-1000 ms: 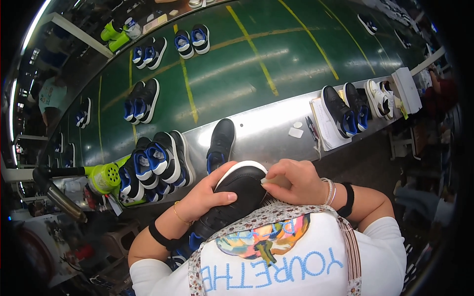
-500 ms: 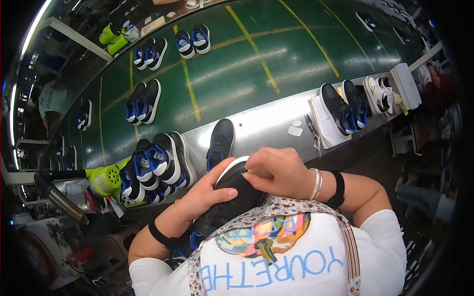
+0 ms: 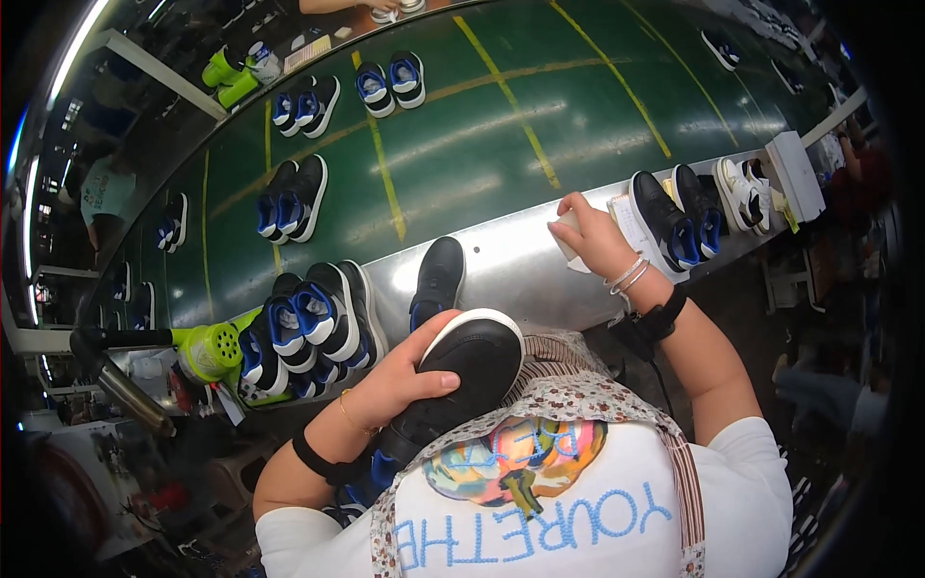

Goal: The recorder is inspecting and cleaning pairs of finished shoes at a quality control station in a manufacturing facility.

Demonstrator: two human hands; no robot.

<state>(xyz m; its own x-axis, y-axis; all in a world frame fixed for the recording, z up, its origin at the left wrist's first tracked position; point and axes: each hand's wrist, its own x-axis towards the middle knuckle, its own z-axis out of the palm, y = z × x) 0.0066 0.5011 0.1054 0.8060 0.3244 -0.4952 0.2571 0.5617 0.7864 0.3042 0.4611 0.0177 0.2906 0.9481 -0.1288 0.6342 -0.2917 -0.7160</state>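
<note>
My left hand grips a black shoe with a white sole rim, its toe pointing up and away from me. The thumb lies across the upper. Out over the metal ledge, my right hand has its thumb and fingers closed around a small pale block. Part of that block is hidden by the fingers. Another black shoe with blue lining lies on the ledge just beyond the held one.
Several black, white and blue shoes crowd the ledge at left, beside a lime-green nozzle. Pairs of shoes rest on the green conveyor. At right are black shoes, white shoes and a white box.
My right hand has moved from the held shoe's toe out to the right, over the ledge by the papers. My left hand keeps its hold on the shoe.
</note>
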